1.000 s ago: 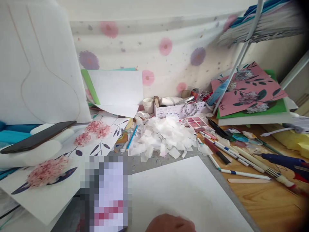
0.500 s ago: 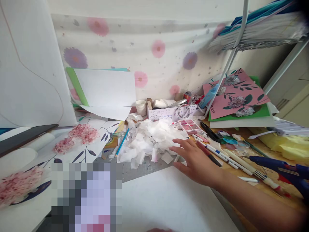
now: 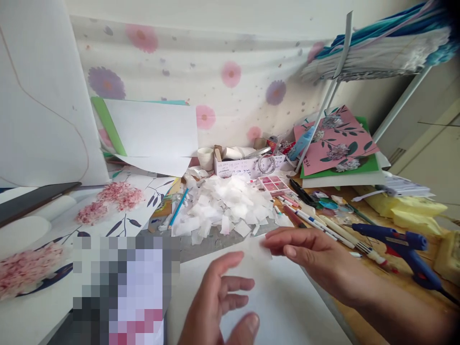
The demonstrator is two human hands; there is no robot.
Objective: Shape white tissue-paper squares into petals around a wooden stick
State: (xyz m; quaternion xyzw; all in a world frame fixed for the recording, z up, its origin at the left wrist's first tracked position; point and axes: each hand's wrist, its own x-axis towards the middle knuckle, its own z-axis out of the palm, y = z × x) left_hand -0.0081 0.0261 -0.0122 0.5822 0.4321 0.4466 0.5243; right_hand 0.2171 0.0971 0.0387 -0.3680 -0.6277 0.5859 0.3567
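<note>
Over the white sheet [image 3: 287, 297], my right hand [image 3: 305, 247] pinches a thin, translucent piece of white tissue paper [image 3: 257, 249] by its right side. My left hand [image 3: 224, 299] faces it from the lower left, fingers curved and thumb apart, with nothing in it. Its index fingertip is close to the paper's left edge. Just beyond both hands lies a loose heap of white tissue paper pieces [image 3: 230, 201] on a grey board [image 3: 196, 247].
A blue pencil [image 3: 178, 209] lies left of the heap, beside pictures with pink textured flowers [image 3: 120, 195]. To the right are pens [image 3: 325, 227] and a blue glue gun [image 3: 390, 235]. Behind stand paper cups [image 3: 205, 158] and a white box [image 3: 233, 168] of supplies.
My right hand has drawn back from the heap toward me and now holds a tissue paper piece. My left hand has risen into view from the bottom edge.
</note>
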